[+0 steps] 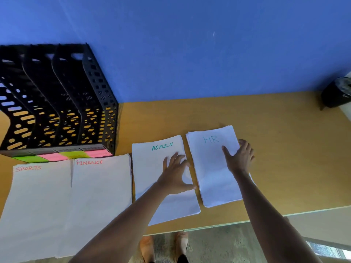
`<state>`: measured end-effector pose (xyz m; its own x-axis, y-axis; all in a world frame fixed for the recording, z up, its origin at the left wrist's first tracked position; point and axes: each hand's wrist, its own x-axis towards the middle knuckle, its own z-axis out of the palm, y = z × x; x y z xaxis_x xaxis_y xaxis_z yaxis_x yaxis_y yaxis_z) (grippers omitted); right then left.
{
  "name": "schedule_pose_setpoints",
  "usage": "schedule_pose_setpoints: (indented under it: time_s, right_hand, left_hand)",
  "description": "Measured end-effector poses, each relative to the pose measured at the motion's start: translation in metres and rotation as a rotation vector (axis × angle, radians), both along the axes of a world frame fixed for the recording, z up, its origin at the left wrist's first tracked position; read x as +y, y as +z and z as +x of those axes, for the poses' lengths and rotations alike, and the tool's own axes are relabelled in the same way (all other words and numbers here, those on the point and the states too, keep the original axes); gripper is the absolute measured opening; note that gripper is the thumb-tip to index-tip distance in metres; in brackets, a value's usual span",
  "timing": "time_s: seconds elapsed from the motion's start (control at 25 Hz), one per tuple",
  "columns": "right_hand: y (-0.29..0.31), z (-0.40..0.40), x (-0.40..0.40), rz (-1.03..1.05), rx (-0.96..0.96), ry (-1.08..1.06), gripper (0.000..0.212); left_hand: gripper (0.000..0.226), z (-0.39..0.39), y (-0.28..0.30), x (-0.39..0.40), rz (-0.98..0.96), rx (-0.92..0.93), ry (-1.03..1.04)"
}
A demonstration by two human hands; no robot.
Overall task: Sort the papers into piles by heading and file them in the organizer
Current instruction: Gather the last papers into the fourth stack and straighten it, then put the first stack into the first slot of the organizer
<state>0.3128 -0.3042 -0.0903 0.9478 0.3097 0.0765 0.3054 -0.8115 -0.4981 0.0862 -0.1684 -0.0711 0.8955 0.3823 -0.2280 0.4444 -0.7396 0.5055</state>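
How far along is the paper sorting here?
Sorting looks done: four piles lie headed SPORTS, FINANCE, ADMIN and HR. The left hand rests on ADMIN, the right hand on HR. Filing remains: the black organizer looks empty.

Four piles of paper lie on the desk, one each headed SPORTS, FINANCE, ADMIN and HR. One black organizer stands behind them, with four coloured labels along its front edge: two green, two pink. How many slots it has is hard to tell. Two hands are out over the papers, the left hand and the right hand. One dark object sits at the far right.
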Motion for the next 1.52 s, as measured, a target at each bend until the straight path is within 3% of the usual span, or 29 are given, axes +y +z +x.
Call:
schedule_pose_setpoints:
  time_s: [0.36,0.52,0.68,0.84,1.0,1.16,1.32,1.52]
  right_hand:
    - [0.01,-0.119,0.104,0.266,-0.031,0.515,0.036]
    - [0.015,-0.189,0.138,0.368,0.047,0.807,0.03]
    - [0.023,-0.267,0.17,0.305,0.238,1.071,0.027]
    - [0.026,-0.336,0.191,0.205,0.303,1.363,0.031]
    - [0.023,-0.396,0.212,-0.052,0.283,1.573,0.048]
    - [0.012,-0.431,0.231,-0.255,0.187,1.606,0.061]
    - [0.002,-0.439,0.238,-0.319,0.049,1.629,0.066]
    - [0.002,-0.445,0.244,-0.301,0.056,1.586,0.058]
  left_hand:
    - [0.042,-0.077,0.002,0.056,0.156,-0.334,0.729]
    - [0.043,-0.128,0.005,0.083,0.227,-0.264,0.953]
    - [0.044,-0.182,0.014,0.108,0.266,-0.225,1.162]
    - [0.048,-0.248,0.02,0.138,0.239,-0.179,1.331]
    - [0.065,-0.311,0.014,0.167,0.112,-0.035,1.387]
    - [0.084,-0.358,0.005,0.195,0.02,0.101,1.428]
    - [0.106,-0.391,-0.001,0.22,-0.094,0.263,1.381]
    - [0.109,-0.417,-0.005,0.245,-0.208,0.336,1.392]
